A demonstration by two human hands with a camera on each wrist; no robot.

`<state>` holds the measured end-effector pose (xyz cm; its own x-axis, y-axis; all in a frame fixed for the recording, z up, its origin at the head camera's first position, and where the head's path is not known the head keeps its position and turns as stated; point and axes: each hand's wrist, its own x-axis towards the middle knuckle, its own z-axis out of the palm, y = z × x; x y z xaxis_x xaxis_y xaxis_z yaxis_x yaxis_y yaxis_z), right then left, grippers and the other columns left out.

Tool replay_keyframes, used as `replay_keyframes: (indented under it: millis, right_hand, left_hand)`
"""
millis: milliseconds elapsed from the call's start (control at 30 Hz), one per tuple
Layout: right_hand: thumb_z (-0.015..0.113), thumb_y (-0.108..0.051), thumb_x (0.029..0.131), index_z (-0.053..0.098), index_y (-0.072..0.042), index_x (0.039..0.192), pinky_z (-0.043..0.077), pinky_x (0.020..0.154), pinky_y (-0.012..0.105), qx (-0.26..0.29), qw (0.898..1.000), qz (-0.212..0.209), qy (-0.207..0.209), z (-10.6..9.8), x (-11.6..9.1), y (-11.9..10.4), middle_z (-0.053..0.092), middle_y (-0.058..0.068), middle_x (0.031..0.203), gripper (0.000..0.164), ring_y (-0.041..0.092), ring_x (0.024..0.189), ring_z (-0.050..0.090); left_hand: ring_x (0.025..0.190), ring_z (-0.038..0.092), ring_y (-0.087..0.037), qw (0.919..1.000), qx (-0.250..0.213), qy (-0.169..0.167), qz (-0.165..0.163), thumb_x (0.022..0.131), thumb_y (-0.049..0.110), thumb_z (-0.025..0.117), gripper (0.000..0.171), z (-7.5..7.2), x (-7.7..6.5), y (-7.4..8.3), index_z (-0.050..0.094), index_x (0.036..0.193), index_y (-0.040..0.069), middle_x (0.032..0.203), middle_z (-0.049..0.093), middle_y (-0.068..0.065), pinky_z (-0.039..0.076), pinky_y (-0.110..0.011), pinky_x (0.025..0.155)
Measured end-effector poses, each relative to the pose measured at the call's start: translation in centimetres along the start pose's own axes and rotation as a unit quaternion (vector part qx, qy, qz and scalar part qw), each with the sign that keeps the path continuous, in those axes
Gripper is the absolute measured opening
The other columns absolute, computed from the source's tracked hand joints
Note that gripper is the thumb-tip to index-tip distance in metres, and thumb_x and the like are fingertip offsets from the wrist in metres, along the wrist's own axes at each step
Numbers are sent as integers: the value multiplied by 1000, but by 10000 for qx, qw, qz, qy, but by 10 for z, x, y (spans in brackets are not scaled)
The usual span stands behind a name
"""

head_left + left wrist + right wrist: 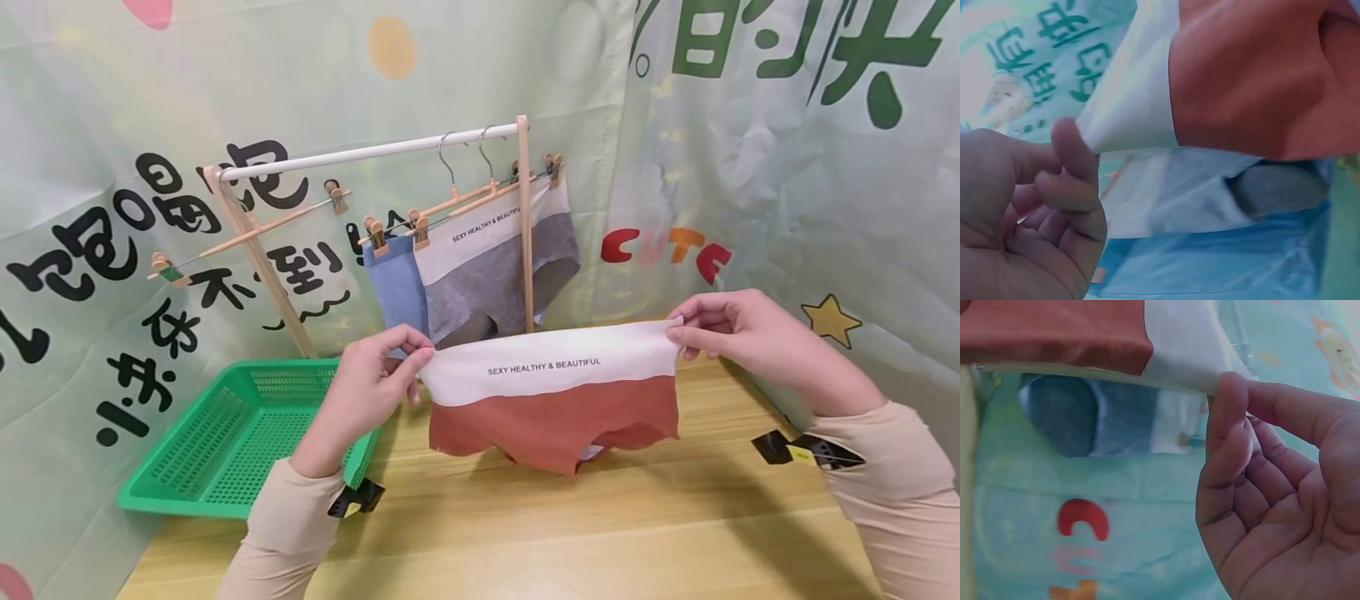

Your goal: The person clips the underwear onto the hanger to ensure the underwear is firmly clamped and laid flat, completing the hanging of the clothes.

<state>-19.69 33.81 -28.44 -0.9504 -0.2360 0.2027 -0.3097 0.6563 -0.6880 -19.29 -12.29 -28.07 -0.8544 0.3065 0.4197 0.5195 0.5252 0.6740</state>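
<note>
A pair of rust-red underpants point(555, 417) with a white printed waistband is stretched flat between both hands, above the table. My left hand point(378, 383) pinches the waistband's left corner between thumb and fingertips. At the opposite corner my right hand point(738, 333) pinches the band the same way, as the right wrist view shows with the thumb and index finger meeting on the white cloth point(1188, 344). Behind the underpants hang grey underpants point(480, 283) and blue underpants point(397, 279), both clipped on hangers.
A small wooden rack with a white rail point(375, 152) stands at the back. On its left side hangs a clip hanger point(262, 227) without a garment. A green plastic basket point(217, 500) sits on the wooden table point(570, 533) at left. Printed cloth walls point(750, 167) enclose the table.
</note>
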Motion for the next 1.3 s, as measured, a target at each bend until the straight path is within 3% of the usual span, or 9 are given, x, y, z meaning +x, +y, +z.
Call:
replay_keyframes:
  millis: [300, 567, 667, 800, 933, 1033, 1133, 1233, 1300]
  right_hand:
    - [74, -21, 103, 72, -11, 114, 53, 63, 26, 196, 9988, -351, 273, -9, -4, -13, 76, -1, 82, 15, 18, 71, 67]
    - [74, -7, 101, 74, -10, 112, 50, 62, 27, 619, 9946, -638, 534, -12, -16, -22, 72, 4, 81, 12, 19, 68, 64]
    - [73, -6, 101, 73, -10, 112, 49, 63, 28, 627, 9944, -682, 508, -14, -15, -23, 71, 4, 81, 12, 19, 69, 64]
    - [72, -13, 103, 72, -7, 116, 53, 64, 27, 566, 9969, -478, 260, -4, 5, -10, 72, 5, 83, 14, 18, 71, 66]
    - [69, -14, 106, 67, 3, 127, 63, 74, 29, 713, 9973, -92, -125, 32, 41, 28, 77, 16, 102, 28, 19, 84, 76]
    - [66, -13, 106, 60, 11, 137, 66, 84, 40, 363, 9989, -29, -304, 72, 60, 63, 71, 32, 122, 39, 36, 102, 77]
    - [67, -13, 105, 59, 13, 139, 63, 92, 52, -215, 9981, -201, -548, 107, 59, 83, 65, 37, 134, 44, 50, 114, 71]
    - [70, -18, 103, 63, 11, 136, 59, 98, 59, -601, 9927, -270, -1009, 126, 45, 78, 68, 34, 133, 44, 51, 118, 69]
    - [74, -21, 101, 66, 10, 133, 58, 99, 58, -855, 9866, -373, -1340, 132, 35, 70, 72, 29, 127, 45, 46, 116, 71]
  left_hand:
    - [56, 74, -18, 9968, -505, 600, 159, 109, 15, 63, 11, -9, -6, 17, 65, 107, 5, 100, 79, -17, 59, -33, 51]
    - [51, 72, -27, 9956, -741, 561, -102, 111, 25, 59, 14, -16, -20, 34, 60, 113, 11, 83, 77, -17, 59, -38, 48]
    - [49, 71, -27, 9957, -698, 568, -207, 112, 23, 59, 14, -15, -18, 35, 61, 114, 10, 81, 76, -19, 58, -38, 47]
    - [54, 72, -27, 9941, -729, 527, -610, 112, 19, 57, 13, 1, -1, 18, 62, 115, 7, 83, 77, -22, 61, -39, 51]
    - [75, 78, -27, 9939, -173, 362, -1030, 110, 14, 59, 24, 41, 17, -23, 58, 132, 6, 105, 77, -23, 66, -37, 66]
    - [90, 77, -30, 9927, 784, -17, -917, 105, 11, 66, 36, 74, 17, -55, 56, 139, 2, 119, 73, -25, 66, -40, 77]
    - [97, 75, -34, 9824, 1502, -819, -749, 99, 8, 74, 35, 101, 3, -74, 63, 131, -1, 117, 74, -24, 64, -46, 83]
    - [92, 73, -27, 9602, 1982, -1897, -527, 94, 10, 81, 28, 119, -14, -82, 70, 118, 2, 104, 77, -15, 62, -41, 82]
    - [92, 71, -23, 9432, 2275, -2402, -309, 89, 14, 87, 30, 126, -23, -83, 72, 114, 5, 100, 76, -10, 59, -38, 83]
